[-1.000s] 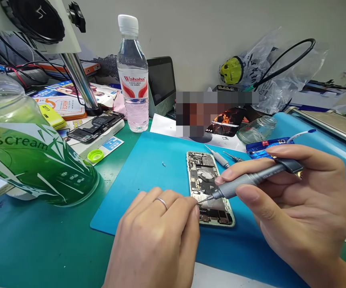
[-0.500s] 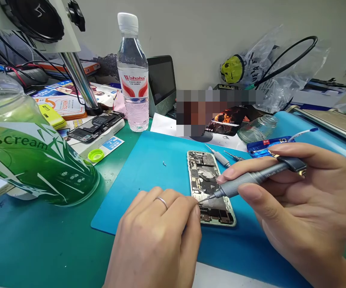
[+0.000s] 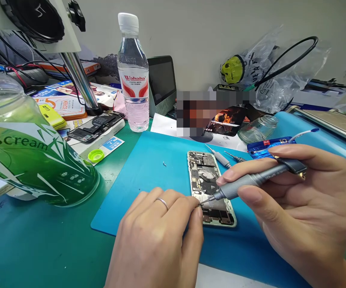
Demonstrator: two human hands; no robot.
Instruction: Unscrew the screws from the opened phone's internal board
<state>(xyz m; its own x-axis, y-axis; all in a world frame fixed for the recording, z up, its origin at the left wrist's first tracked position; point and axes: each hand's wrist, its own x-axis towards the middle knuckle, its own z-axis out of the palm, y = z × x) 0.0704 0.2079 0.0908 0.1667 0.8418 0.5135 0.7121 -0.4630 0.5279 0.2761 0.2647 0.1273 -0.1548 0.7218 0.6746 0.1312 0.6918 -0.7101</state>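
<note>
An opened smartphone lies on the blue mat, its inner boards and battery area bare. My right hand grips a grey precision screwdriver, slanted down to the left. Its thin tip ends at the fingertips of my left hand, over the phone's lower left part. My left hand wears a ring, and its fingers are curled, index finger and thumb close together; anything between them is too small to make out. Tiny metal bits lie on the mat left of the phone.
Two more screwdrivers lie beyond the phone. A large green drink bottle stands at left, a water bottle at the back. Another opened phone part rests on a white box. A glass jar and blue packet sit at right.
Very little differs. The left fingertips and the screwdriver tip have shifted slightly at the phone's edge, and the screwdriver's shaft has turned a little in my right hand.
</note>
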